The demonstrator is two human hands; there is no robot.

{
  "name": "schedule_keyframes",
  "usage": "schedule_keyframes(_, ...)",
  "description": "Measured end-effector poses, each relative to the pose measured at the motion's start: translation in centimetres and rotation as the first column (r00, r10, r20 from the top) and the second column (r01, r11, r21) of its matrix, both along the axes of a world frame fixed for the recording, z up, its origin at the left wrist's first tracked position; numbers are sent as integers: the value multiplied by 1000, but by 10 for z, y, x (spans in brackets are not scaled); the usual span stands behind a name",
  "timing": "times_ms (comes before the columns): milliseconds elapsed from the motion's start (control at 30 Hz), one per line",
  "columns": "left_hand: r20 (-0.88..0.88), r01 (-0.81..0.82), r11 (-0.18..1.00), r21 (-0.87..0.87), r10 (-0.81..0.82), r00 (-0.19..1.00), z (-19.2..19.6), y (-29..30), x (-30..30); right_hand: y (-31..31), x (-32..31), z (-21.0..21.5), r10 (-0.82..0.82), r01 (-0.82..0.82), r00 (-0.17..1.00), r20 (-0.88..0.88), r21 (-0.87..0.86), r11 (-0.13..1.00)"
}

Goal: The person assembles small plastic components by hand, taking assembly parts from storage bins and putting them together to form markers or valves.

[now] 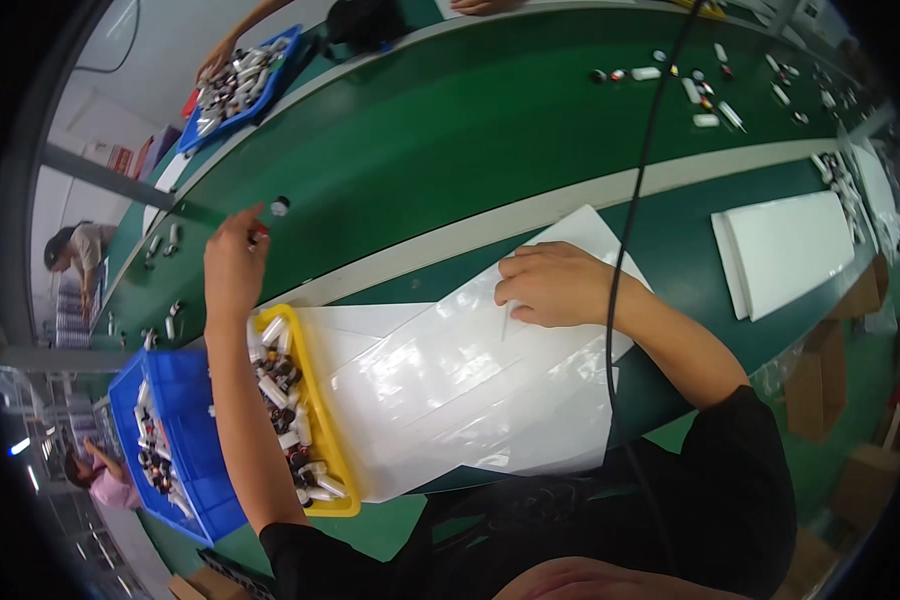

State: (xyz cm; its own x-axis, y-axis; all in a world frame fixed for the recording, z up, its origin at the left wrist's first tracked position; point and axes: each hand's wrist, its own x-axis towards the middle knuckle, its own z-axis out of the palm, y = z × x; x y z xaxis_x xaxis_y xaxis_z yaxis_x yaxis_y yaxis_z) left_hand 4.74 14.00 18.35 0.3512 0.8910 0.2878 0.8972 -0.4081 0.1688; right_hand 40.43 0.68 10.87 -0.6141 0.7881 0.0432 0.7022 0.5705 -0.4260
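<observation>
My left hand (235, 255) reaches over the green conveyor belt (420, 150), fingers curled around a small red-and-dark piece (258, 234) that shows only in part. Just past its fingertips, a small dark-and-white piece (280, 206) is on or just above the belt. My right hand (555, 285) is curled over glossy white plastic sheets (450, 390) on the bench. A thin pale strip (505, 322) shows below its fingers; whether they grip it is unclear. Under my left forearm, a yellow tray (335, 455) holds many small white cylinders with dark ends, beside a blue bin (175, 375) holding more.
A black cable (642, 170) hangs across the view near my right forearm. At the right lies a white stack (790, 245), with cardboard boxes (820, 385) below. Small pieces (705, 90) lie on the far belt. Another person's hand (215, 60) touches a filled blue tray (270, 100).
</observation>
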Motion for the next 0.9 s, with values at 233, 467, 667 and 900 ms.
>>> schedule_keyframes(233, 0, 17, 998, 60, -17, 1000, -32, -38, 81, 12, 24, -7, -8, -1, 1000, -26, -303, 953)
schedule_keyframes(467, 258, 451, 859, -241, -391, 883, -76, -209, 180, 20, 24, 6, -178, 194, 981, 79, -327, 925)
schedule_keyframes(667, 257, 523, 839, -151, -478, 840, -96, -200, 178, 48, 66, 0, -419, 433, 894, -159, 63, 899)
schedule_keyframes(900, 256, 436, 893, -117, -397, 882, -85, -182, 176, 164, 176, -10, -771, 510, 628, 107, 692, 511)
